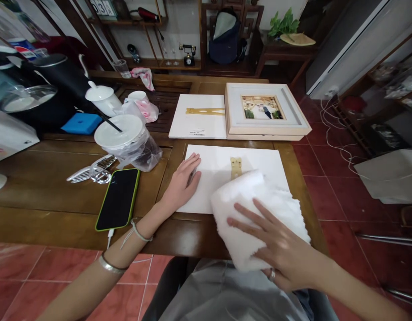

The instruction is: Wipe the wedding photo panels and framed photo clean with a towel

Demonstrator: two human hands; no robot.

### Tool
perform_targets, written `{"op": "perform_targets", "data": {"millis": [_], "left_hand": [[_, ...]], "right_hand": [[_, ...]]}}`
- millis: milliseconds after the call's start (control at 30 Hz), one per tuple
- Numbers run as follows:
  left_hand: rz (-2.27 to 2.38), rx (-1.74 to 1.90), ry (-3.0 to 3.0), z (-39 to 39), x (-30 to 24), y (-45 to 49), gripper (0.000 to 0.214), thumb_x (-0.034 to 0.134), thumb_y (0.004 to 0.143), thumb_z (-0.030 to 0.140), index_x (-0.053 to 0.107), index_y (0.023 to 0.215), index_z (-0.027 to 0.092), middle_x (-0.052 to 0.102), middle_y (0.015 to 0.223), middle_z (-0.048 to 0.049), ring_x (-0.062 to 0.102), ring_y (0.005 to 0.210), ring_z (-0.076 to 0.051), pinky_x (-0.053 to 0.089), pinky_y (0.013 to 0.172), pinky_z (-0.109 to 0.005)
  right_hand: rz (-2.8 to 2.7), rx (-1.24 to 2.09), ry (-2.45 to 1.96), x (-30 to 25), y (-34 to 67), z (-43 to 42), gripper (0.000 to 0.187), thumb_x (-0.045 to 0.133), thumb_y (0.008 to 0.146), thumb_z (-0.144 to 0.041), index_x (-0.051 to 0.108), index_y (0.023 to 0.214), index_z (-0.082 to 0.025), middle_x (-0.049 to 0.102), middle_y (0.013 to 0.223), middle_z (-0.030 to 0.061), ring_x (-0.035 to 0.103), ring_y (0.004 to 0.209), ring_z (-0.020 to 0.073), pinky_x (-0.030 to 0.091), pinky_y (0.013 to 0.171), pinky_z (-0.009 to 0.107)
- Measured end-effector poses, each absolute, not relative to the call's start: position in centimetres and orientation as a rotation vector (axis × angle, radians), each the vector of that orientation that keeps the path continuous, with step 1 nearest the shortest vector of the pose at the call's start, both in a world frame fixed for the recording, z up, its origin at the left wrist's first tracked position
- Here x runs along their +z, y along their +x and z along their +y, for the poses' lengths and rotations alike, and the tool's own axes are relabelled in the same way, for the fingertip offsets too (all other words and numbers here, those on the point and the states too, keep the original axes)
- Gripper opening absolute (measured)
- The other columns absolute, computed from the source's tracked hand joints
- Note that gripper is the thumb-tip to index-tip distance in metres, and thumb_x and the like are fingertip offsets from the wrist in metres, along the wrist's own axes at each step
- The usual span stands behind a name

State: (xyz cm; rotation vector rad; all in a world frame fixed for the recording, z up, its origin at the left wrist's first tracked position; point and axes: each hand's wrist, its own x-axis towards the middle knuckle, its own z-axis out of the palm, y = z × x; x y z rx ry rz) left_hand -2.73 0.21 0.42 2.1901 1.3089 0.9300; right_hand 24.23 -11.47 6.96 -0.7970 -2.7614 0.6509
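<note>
My left hand [184, 185] lies flat with its fingers stretched out on the left side of a white backing board [206, 165]. The board has a small gold metal plate [236, 166] near its middle and lies on the wooden table. My right hand [276, 245] has a white fluffy cloth [246, 191] under its spread fingers. This cloth covers the board's lower right part and hangs past the table's front edge. A ring shows on one lower finger; the cloth hides part of that hand's grip.
Behind the board lie a second white board [197, 127] and a light wooden picture frame [236, 129] with a photo. At left are a phone [117, 200] on a cable, a silver hair clip [92, 170], a lidded white cup [121, 133] in plastic and a blue box [81, 123].
</note>
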Motion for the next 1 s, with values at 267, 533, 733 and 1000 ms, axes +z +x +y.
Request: {"op": "perform_targets", "data": {"millis": [267, 533, 733, 1000], "left_hand": [[1.310, 0.943, 2.187, 0.2, 0.4, -2.7, 0.040, 0.044, 0.094, 0.025, 0.055, 0.128, 0.010, 0.052, 0.139, -0.0171, 0.041, 0.136, -0.025, 0.033, 0.114, -0.047], [1.312, 0.941, 2.165, 0.2, 0.5, -2.6, 0.038, 0.043, 0.094, 0.025, 0.056, 0.128, 0.014, 0.053, 0.139, -0.0141, 0.041, 0.136, -0.026, 0.032, 0.114, -0.050], [1.304, 0.942, 2.167, 0.3, 0.5, -2.6, 0.039, 0.043, 0.094, 0.026, 0.056, 0.128, 0.012, 0.053, 0.139, -0.0161, 0.041, 0.136, -0.026, 0.032, 0.114, -0.049], [1.302, 0.932, 2.179, 0.3, 0.6, -2.7, 0.039, 0.042, 0.094, 0.026, 0.055, 0.128, 0.011, 0.052, 0.139, -0.0166, 0.040, 0.136, -0.026, 0.032, 0.114, -0.049]], "right_hand": [[-2.368, 0.799, -0.955, 7.0, 25.6, -7.1, 0.014, 0.046, 0.088, -0.020, 0.057, 0.081, -0.022, 0.067, 0.118, 0.0081, 0.043, 0.133, 0.0256, 0.031, 0.112, 0.050], [-2.303, 0.597, -1.232, 5.3, 24.3, 0.7, 0.019, 0.041, 0.091, -0.025, 0.054, 0.077, -0.023, 0.062, 0.069, -0.0041, 0.064, 0.075, 0.0205, 0.026, 0.113, 0.056], [-2.548, 0.276, -1.258, 5.2, 22.5, 1.2, 0.030, 0.046, 0.079, -0.011, 0.063, 0.104, -0.015, 0.061, 0.124, 0.0136, 0.039, 0.134, 0.0349, 0.021, 0.110, 0.065], [-2.850, 0.273, -1.006, 5.7, 20.8, -6.8, 0.028, 0.064, 0.068, -0.017, 0.071, 0.096, -0.016, 0.035, 0.149, 0.0199, 0.014, 0.141, 0.0458, 0.006, 0.108, 0.073]]}}
